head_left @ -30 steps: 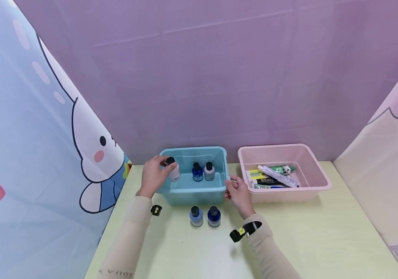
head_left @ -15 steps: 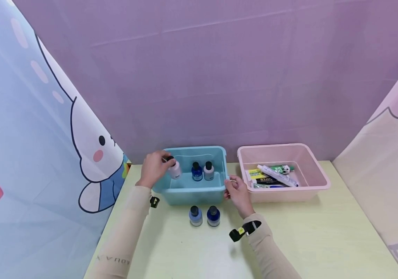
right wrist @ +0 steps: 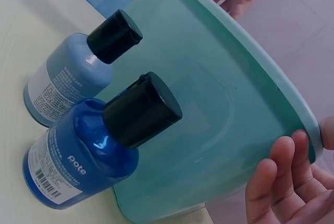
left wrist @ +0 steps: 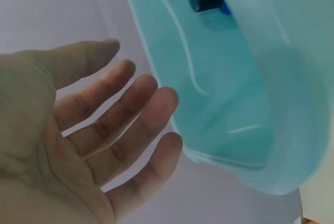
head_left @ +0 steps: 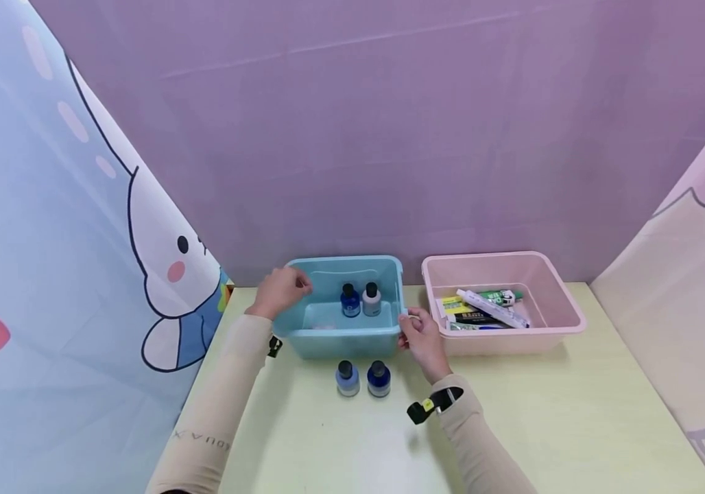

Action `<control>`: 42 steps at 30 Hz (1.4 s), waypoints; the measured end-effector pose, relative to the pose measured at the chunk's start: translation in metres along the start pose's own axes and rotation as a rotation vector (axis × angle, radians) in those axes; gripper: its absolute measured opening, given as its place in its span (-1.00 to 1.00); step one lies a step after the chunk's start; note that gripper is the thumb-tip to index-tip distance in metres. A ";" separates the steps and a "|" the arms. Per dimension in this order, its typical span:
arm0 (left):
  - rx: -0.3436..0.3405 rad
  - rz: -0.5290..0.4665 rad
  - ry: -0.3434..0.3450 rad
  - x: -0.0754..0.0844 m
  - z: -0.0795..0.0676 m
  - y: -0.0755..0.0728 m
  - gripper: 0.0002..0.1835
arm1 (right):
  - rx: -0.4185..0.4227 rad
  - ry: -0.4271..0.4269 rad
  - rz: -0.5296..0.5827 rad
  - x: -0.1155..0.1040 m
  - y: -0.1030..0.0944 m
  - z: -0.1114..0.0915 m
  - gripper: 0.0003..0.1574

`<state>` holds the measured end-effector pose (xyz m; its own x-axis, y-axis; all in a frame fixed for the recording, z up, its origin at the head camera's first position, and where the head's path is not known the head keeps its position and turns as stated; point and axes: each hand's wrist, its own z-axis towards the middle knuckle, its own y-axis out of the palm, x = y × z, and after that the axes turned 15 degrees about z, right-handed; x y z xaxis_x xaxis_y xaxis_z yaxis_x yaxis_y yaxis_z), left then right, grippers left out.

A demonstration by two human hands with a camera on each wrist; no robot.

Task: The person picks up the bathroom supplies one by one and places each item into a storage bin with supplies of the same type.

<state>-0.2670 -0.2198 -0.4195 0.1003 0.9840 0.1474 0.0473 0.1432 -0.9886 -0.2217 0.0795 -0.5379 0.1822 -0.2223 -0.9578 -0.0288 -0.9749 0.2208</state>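
Note:
My left hand [head_left: 282, 291] hovers over the left end of a teal plastic basket [head_left: 343, 334]. In the left wrist view its fingers are spread, loosely bent and hold nothing. Inside the basket stand a dark blue bottle [head_left: 350, 302] and a white bottle [head_left: 372, 302], both black-capped. A pale blurred shape [head_left: 323, 324] shows low behind the front wall, mostly hidden. My right hand [head_left: 423, 341] grips the basket's rim at the front right corner. In front of the basket, a light blue bottle [right wrist: 68, 75] and a dark blue bottle [right wrist: 78, 153] stand upright on the table.
A pink basket [head_left: 507, 346] stands just to the right, holding several tubes [head_left: 494, 309] and a yellow box. The pale table [head_left: 328, 446] ends at a purple cloth [head_left: 352, 137] behind; printed cloths hang at both sides.
My left hand has let go of the white bottle with the black cap that it held over the basket's left part, and its fingers have loosened. My right hand keeps its grip.

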 end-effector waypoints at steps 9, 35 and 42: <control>-0.108 0.048 0.052 0.000 -0.003 0.010 -0.87 | 0.001 0.007 -0.004 0.000 0.000 0.001 -0.55; 0.327 -0.118 -0.022 0.019 -0.055 0.052 -0.88 | 0.002 0.018 0.024 -0.001 -0.001 0.000 -0.55; 0.535 -0.198 0.023 0.027 -0.070 0.067 -0.92 | 0.002 0.025 0.019 -0.001 0.000 0.000 -0.55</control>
<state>-0.1917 -0.1909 -0.4794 0.1629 0.9313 0.3258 -0.4417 0.3641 -0.8200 -0.2222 0.0799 -0.5373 0.2059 -0.2403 -0.9486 -0.0340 -0.9705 0.2385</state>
